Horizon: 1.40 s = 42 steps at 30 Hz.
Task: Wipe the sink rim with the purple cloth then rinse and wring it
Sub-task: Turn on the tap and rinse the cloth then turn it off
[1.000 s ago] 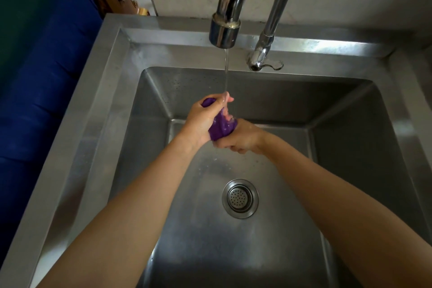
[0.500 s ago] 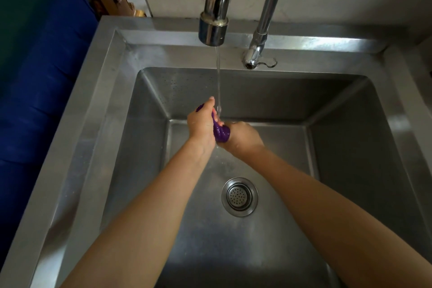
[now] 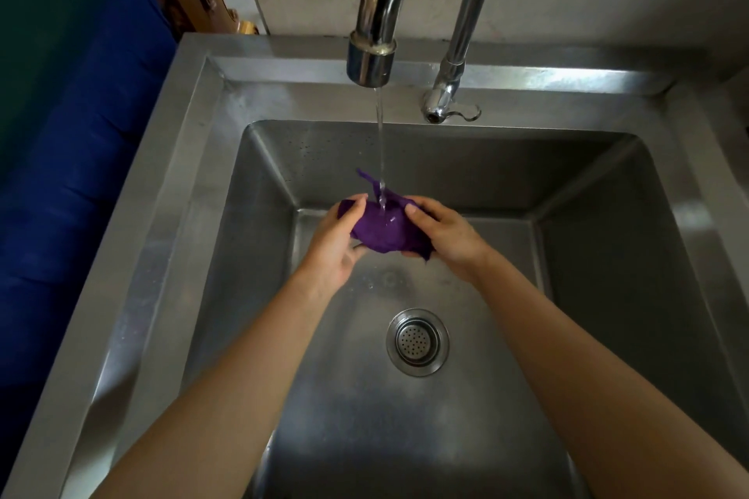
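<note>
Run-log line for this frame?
phase: rinsing | purple cloth: spread under stream | left hand: grips cloth | right hand: grips cloth | faucet: running

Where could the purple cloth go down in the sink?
The sink floor is bare in front of the drain, down to the near edge. The wide left rim is bare too. It is crowded under the tap, where the left hand and the right hand hold the cloth in the water.
</note>
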Motion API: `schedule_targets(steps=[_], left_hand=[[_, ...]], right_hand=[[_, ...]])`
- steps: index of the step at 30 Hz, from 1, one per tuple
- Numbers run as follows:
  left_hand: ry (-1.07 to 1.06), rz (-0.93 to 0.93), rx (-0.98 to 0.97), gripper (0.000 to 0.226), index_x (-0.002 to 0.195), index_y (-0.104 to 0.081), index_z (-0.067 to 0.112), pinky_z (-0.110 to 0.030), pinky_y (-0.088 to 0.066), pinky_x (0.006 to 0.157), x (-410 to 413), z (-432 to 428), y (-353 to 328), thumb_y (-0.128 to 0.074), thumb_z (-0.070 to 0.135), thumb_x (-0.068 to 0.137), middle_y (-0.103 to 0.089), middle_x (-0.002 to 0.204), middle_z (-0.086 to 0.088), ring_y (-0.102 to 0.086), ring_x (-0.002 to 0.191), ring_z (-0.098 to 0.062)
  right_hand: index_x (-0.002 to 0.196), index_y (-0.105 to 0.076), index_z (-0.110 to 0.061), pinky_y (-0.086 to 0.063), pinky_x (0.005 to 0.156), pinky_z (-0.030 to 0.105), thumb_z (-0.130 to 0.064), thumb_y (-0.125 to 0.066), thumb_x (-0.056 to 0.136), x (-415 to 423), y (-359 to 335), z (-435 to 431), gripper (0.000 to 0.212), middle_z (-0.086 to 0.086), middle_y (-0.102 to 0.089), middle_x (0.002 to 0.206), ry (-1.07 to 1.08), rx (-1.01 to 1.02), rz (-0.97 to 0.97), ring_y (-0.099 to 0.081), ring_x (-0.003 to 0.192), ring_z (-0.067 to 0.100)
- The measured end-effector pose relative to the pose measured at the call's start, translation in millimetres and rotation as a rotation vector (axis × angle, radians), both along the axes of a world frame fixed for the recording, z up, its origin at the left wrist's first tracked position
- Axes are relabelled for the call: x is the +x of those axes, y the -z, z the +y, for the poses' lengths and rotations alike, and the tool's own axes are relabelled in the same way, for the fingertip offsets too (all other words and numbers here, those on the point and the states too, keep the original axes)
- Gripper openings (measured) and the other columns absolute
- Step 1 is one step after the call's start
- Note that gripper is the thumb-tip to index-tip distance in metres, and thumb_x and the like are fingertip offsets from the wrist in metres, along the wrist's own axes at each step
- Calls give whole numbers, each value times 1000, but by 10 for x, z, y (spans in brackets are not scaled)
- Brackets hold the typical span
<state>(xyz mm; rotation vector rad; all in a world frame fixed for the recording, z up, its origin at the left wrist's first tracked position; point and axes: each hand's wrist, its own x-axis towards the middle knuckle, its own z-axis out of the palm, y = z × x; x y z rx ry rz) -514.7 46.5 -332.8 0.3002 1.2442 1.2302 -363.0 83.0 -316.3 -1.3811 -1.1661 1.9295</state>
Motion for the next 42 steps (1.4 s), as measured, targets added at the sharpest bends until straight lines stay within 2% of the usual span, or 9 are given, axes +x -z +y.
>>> schedule_targets(steps=[7,10,13,16,20,24,28,36,42], left_hand=[[-32,-4,-36,8,97,-57,18,-39,-51,85,-31,-66,36,-54,22,91,-64,92,-3,-62,88,-17],[-17,-32,-46,13,100,-56,16,-38,-52,83,16,-10,16,-59,20,87,-64,94,-6,-62,88,-19],[51,-136,-83,27,109,-56,12,-37,-58,74,84,69,-81,-59,28,87,-67,98,-10,-66,88,-22],[120,-184,-126,32,106,-63,7,-33,-60,65,137,116,-173,-61,32,86,-73,87,-10,-71,77,-21],[12,-223,-145,22,86,-64,14,-33,-59,62,100,142,-197,-61,35,84,-74,76,-6,-71,70,-20],[0,-238,-101,25,87,-63,16,-38,-56,71,61,147,-203,-54,40,88,-73,86,-6,-69,83,-22],[7,-240,-89,26,93,-61,18,-40,-53,78,76,151,-222,-49,40,91,-69,95,-7,-65,92,-23],[22,-187,-66,31,116,-55,18,-36,-58,67,48,134,-235,-56,32,88,-65,103,-6,-63,96,-22],[55,-75,-18,9,97,-60,19,-31,-55,72,85,93,-277,-54,21,90,-65,89,-1,-62,86,-15]], right_hand=[[110,-56,-19,-50,53,13,-23,-41,98,-68,36,-1,20,-4,-62,84,92,-1,-38,-58,73,9],[111,-58,-19,-49,77,21,-26,-39,99,-45,-57,22,24,0,-63,95,-23,60,-112,-60,87,13],[106,-61,-13,-39,94,35,-31,-35,99,10,-131,81,32,11,-56,107,-300,333,-448,-52,100,24],[118,-60,-21,-27,111,41,-46,-39,94,55,-193,156,41,12,-42,131,-393,357,-644,-35,124,28],[111,-62,-6,-44,88,35,-42,-42,94,158,-434,285,44,15,-63,109,-23,326,-566,-57,99,26],[114,-56,-8,-54,71,30,-42,-26,99,232,-764,436,48,10,-67,102,314,230,-260,-64,83,20],[111,-53,-17,-49,63,25,-44,-31,97,105,-1010,546,38,0,-67,80,227,296,-311,-60,67,13],[107,-60,3,-42,52,24,-35,-46,94,10,-1113,690,42,3,-61,58,101,261,-504,-45,47,12],[74,-64,-6,-42,52,24,-41,-52,89,-41,-1136,756,40,3,-58,60,96,297,-719,-50,50,12]])
